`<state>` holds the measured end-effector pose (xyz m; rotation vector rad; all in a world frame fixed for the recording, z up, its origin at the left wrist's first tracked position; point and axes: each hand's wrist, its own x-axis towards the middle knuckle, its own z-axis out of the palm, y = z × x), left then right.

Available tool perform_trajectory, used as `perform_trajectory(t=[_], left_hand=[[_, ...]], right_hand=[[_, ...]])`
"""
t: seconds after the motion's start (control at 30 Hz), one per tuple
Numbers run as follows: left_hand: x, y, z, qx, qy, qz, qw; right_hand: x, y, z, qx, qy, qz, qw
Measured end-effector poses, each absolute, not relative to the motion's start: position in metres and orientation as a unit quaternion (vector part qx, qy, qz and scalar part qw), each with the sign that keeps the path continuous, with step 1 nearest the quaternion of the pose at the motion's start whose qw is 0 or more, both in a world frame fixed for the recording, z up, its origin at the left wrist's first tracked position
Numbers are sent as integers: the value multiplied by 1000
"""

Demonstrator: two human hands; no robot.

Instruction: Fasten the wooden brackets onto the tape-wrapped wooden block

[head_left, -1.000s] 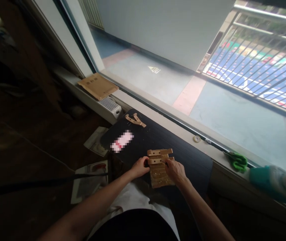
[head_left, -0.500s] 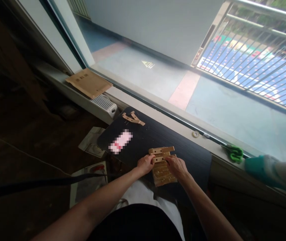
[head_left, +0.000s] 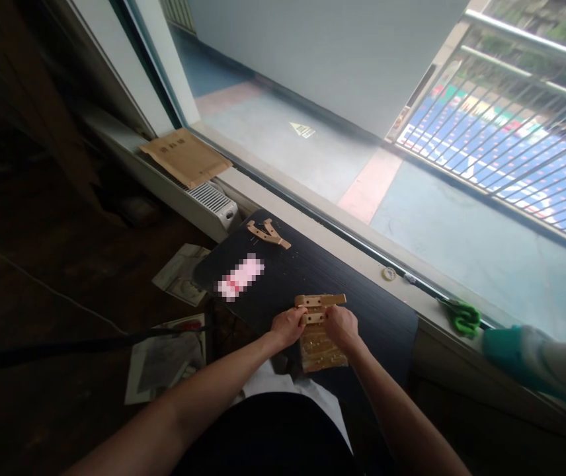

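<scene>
On a small black table (head_left: 287, 271) lies a flat wooden sheet (head_left: 320, 350) with cut parts in it. Two wooden strips with holes (head_left: 320, 301) lie across its far end. My left hand (head_left: 287, 326) pinches the left end of the nearer strip (head_left: 314, 318). My right hand (head_left: 341, 325) grips the same strip from the right, fingers curled. A Y-shaped wooden piece (head_left: 268, 234) lies at the table's far left, and a pink blurred card (head_left: 240, 277) lies left of my hands.
A window sill (head_left: 352, 248) runs behind the table, with green-handled scissors (head_left: 459, 316), a small round thing (head_left: 389, 272) and a teal bundle (head_left: 521, 350) on it. A brown envelope (head_left: 186, 157) sits on a white heater (head_left: 213, 201). Papers (head_left: 161, 360) lie on the dark floor at left.
My two hands have drawn closer together on the nearer wooden strip. The view has shifted slightly; the other pieces stay where they were.
</scene>
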<state>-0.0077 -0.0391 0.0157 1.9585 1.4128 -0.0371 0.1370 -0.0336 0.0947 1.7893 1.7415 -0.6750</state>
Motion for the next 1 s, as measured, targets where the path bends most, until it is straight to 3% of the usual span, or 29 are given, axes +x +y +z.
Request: perform_trajectory(t=[0.4,1.0], left_hand=[[-5,-35,27,757,557,-36,339],[-3,-37,19,747,566,-40,348]], right_hand=[[142,-35,119,626,684,-254,274],[162,-28,101,567,730,-254,284]])
